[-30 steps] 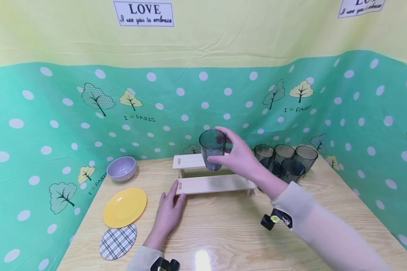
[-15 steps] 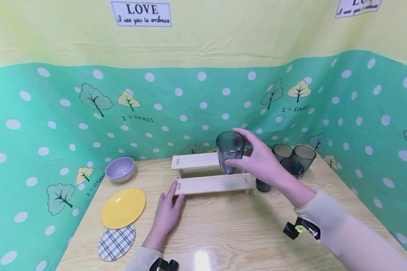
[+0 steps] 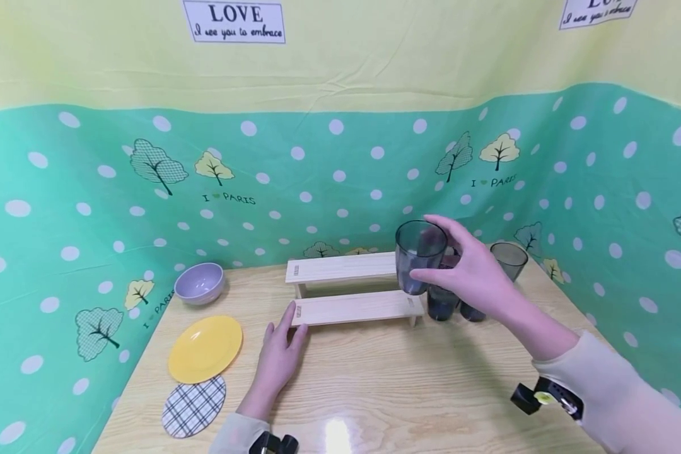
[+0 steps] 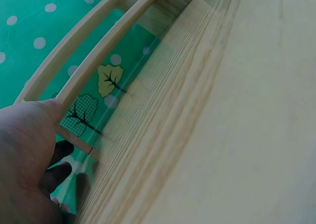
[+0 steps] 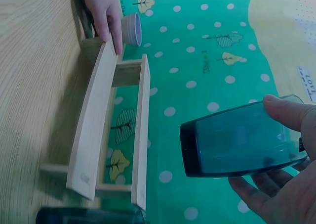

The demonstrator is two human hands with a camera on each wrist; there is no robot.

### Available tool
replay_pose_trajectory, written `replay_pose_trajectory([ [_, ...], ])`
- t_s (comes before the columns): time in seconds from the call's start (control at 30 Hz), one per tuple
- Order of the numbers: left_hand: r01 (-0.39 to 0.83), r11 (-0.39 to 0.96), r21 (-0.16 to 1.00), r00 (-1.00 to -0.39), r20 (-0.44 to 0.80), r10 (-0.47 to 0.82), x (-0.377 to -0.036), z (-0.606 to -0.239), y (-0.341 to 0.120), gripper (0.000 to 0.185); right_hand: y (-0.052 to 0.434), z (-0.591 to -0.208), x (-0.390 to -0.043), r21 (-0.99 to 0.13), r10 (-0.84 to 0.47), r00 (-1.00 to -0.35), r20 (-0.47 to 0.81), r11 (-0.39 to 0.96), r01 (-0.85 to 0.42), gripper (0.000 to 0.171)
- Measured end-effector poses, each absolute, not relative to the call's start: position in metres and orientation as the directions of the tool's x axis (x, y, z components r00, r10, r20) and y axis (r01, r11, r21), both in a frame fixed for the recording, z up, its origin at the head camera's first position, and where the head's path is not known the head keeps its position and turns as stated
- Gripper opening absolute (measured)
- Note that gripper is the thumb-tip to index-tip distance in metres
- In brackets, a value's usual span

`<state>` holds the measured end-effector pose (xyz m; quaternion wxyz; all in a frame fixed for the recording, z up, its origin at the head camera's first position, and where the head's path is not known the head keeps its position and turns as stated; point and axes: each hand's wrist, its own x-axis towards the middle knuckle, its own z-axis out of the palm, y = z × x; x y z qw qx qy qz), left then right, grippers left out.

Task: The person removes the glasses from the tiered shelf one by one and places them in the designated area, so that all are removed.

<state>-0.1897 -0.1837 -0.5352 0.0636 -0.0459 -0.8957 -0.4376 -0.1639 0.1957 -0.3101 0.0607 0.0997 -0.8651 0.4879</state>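
Observation:
My right hand (image 3: 479,274) grips a dark tinted drinking glass (image 3: 413,268) round its side, thumb in front and fingers behind. It holds the glass upright in the air, overlapping the right end of a two-tier wooden rack (image 3: 354,308) in the head view. Lying sideways in the right wrist view, the glass (image 5: 234,142) looks hollow, with a thick dark base. At the rack's left end, the thumb and fingers of my left hand (image 3: 280,353) hold the end of the lower board. The left wrist view shows the thumb on the board's edge and the other fingers in shadow.
More tinted glasses (image 3: 441,308) stand right of the rack, partly behind my right hand; one (image 3: 509,257) shows at the back. A purple bowl (image 3: 200,284), a yellow plate (image 3: 205,350) and a checked round mat (image 3: 194,408) lie left. A polka-dot cloth (image 3: 278,161) hangs behind the table.
My right hand has carried the glass to the right, from over the rack's middle to its right end. The left hand stays at the rack's left end.

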Motion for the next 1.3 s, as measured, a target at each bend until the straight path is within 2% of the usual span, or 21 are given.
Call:
replay_pose_trajectory([
  [0.67, 0.133, 0.601, 0.788, -0.989, 0.147, 0.026, -0.192, -0.534, -0.182, 0.067, 0.267, -0.307, -0.136, -0.744, 0.032, -0.979, 0.201, 0.656, -0.131, 0.107],
  [1.3, 0.106, 0.606, 0.788, -0.993, 0.115, 0.024, -0.193, -0.536, -0.183, 0.069, 0.325, -0.328, -0.128, -0.756, 0.128, -0.977, 0.172, 0.653, -0.048, 0.112],
])
